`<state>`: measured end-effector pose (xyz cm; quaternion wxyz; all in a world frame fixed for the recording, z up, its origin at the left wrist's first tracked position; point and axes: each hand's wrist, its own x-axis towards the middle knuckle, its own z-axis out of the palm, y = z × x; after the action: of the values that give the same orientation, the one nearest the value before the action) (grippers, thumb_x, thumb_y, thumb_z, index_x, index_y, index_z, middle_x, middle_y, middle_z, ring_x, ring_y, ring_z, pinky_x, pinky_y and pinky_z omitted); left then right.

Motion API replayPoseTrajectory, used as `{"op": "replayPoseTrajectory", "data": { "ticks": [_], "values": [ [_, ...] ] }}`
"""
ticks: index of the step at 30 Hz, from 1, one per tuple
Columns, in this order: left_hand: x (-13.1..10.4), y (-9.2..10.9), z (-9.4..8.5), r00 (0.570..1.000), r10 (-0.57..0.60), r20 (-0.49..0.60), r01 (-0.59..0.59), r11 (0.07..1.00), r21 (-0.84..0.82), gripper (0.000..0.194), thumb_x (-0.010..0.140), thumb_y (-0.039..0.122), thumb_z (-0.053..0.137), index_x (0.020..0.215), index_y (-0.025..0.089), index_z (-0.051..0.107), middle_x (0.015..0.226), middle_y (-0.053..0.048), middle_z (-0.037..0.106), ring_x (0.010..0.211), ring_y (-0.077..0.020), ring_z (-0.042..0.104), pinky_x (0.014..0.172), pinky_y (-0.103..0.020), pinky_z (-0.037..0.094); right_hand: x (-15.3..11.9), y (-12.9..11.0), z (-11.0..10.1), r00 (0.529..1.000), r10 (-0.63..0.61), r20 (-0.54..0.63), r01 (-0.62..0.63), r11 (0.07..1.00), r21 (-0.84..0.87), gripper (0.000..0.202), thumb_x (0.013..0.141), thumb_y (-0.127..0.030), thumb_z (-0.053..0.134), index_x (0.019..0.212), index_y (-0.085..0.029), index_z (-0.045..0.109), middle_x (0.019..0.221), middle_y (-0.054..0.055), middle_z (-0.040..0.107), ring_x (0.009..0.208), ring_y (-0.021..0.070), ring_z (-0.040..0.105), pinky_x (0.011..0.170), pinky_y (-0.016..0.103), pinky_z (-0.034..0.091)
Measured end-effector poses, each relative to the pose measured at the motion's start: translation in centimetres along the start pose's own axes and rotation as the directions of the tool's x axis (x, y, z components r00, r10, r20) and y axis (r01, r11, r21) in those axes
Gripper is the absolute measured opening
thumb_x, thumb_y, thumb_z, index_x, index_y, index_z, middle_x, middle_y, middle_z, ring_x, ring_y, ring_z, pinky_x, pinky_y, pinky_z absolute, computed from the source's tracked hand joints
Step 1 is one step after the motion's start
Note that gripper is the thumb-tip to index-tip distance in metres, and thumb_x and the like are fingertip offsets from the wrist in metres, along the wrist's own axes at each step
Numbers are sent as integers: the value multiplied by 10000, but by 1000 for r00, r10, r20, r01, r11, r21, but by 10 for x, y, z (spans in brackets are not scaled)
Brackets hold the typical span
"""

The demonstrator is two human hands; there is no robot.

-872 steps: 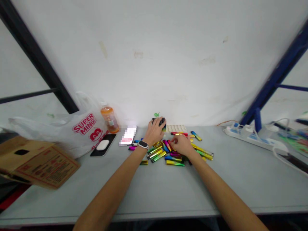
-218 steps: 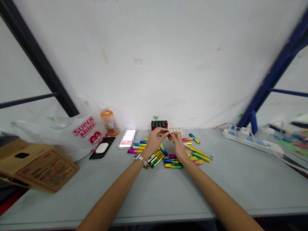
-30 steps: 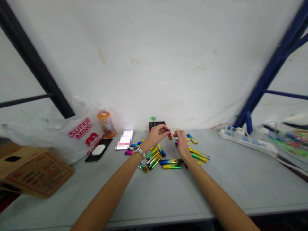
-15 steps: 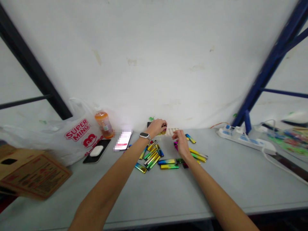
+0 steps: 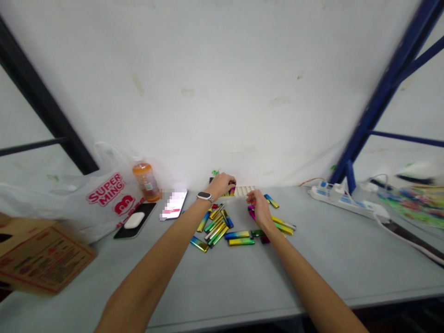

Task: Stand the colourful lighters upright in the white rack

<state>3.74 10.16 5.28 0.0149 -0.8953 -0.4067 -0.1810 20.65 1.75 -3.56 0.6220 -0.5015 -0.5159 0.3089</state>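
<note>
Magenta lighter (image 5: 232,189) shifted into tray (image 5: 245,191) | directly below left fingers (image 5: 231,180)

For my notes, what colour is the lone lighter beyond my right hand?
That lighter is blue and yellow; head view.

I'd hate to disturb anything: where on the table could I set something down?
Bare table lies between the right forearm and white power strip, and between both forearms, nearer than the lighters. It's crowded around the left hand and right hand, and at left: box, bag, bottle.

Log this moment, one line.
left hand: at white gridded tray; right hand: by flat shiny multicoloured lighters; lighters: loose on grey table
</note>
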Motion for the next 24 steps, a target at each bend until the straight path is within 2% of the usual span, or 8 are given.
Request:
{"op": "replayPoseTrajectory", "data": {
  "ticks": [6, 13, 18, 24],
  "values": [
    [0, 4, 1, 1000, 0, -25, 0, 1000, -31, 185, 869, 254, 617, 967, 196, 763, 871, -60, 760, 825, -202, 678, 802, -291, 487, 3, 6, 0, 998, 55, -16, -55, 998, 11, 557, 889, -659, 329, 754, -211, 630, 747, 48, 646, 747, 211, 593, 720, 331, 422],
    [-3, 4, 0, 999, -28, -30, 26, 998, -63, 186, 876, 251, 606, 978, 192, 750, 870, -53, 744, 848, -189, 652, 829, -296, 481, 2, 0, -2, 999, 50, -8, -50, 999, 0, 559, 887, -656, 332, 746, -208, 637, 741, 51, 652, 752, 212, 596, 728, 330, 439],
    [-5, 1, -2, 999, -1, -40, 3, 999, 33, 187, 887, 264, 598, 954, 180, 751, 981, -90, 697, 959, -219, 604, 898, -347, 460, 1, -6, -4, 998, 62, -25, -62, 998, -21, 564, 885, -655, 324, 734, -212, 640, 744, 60, 664, 755, 221, 605, 703, 336, 457],
    [-10, 2, -6, 1000, -11, 9, 9, 985, 171, 230, 902, 252, 559, 1018, 185, 746, 1021, -115, 642, 997, -254, 556, 901, -401, 435, 1, -7, -4, 999, 46, -21, -46, 999, -27, 562, 882, -652, 338, 684, -213, 628, 733, 62, 666, 749, 223, 608, 727, 345, 467]
  ]
}}
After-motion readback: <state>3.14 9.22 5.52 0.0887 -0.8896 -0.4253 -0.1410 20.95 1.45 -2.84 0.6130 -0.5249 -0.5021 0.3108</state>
